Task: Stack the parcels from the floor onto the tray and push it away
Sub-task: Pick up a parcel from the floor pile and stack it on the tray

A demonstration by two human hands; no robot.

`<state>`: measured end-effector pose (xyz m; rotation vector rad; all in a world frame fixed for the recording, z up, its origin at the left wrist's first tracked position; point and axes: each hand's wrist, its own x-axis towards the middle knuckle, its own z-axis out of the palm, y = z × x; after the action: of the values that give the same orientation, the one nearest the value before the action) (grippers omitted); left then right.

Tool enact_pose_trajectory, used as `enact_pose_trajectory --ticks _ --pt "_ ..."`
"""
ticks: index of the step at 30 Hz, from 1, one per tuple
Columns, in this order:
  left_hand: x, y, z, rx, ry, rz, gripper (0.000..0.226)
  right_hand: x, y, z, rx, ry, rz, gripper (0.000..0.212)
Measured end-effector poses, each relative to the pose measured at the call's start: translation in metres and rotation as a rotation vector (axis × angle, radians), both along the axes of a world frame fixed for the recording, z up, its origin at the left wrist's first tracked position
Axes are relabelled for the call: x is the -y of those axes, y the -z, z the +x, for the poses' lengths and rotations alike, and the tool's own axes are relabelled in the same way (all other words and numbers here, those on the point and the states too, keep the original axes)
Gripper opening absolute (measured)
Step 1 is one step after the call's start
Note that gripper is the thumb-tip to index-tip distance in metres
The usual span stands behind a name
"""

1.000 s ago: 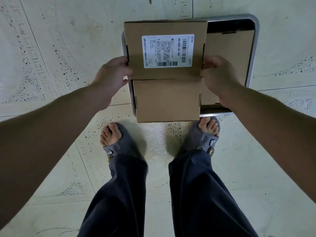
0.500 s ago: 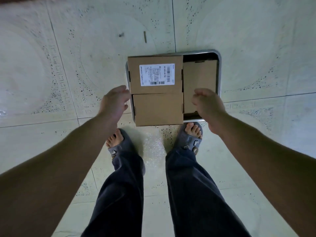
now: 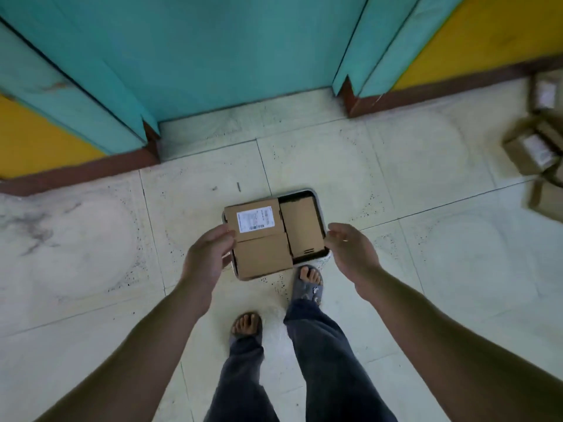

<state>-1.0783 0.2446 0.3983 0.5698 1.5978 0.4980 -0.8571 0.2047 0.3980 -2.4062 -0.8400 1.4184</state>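
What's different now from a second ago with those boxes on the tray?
Both hands let go of the labelled parcel and drew back: the left hand and right hand now hang open above the tray. The left foot stepped back. The other parcels lie on the tray as before.

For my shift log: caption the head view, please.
Left hand and right hand hover open beside a tray holding three cardboard parcels; more parcels lie far right.
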Motion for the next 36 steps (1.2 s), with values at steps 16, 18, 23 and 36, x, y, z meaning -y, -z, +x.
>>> enact_pose_trajectory --ticks 16,18,23,36 --pt "0.053 -0.22 0.073 0.215 0.481 0.189 0.023 0.178 -0.227 0.019 -0.036 0.465 0.249 0.033" --pt "0.067 -0.238 0.105 0.25 0.547 0.224 0.02 0.203 -0.243 0.04 -0.027 0.542 0.297 0.032" --pt "0.116 -0.274 0.204 0.328 0.712 0.283 0.02 0.276 -0.273 0.109 -0.01 0.696 0.405 0.038" --pt "0.256 -0.307 0.414 0.325 0.943 0.301 0.021 0.424 -0.286 0.287 0.015 0.926 0.482 0.04"
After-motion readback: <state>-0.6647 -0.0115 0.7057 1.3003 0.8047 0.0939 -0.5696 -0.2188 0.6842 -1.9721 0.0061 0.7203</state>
